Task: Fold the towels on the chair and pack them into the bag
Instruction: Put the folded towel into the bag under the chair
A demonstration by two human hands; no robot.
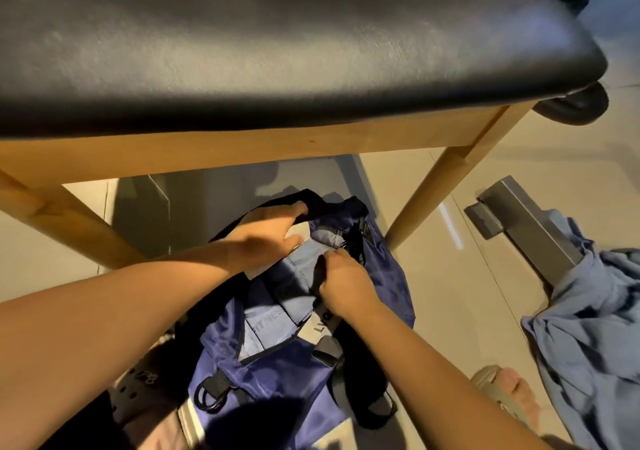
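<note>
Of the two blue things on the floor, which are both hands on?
The dark navy bag with black straps, gripped by the left hand and right hand. The paler blue cloth lies untouched at right.

Bag (277,363) fills the floor (433,293) gap between chair left leg (69,227) and right leg (426,200), wooden rail (242,151) crossing above. Left hand (273,231) and right hand (341,278) grip its top there. Bare floor beyond right leg, then grey metal base (526,227) and blue cloth (595,328) block.

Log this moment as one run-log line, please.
bag: on floor before chair | left hand: grips black strap | right hand: pinches bag top | blue cloth: on floor, right side
</note>
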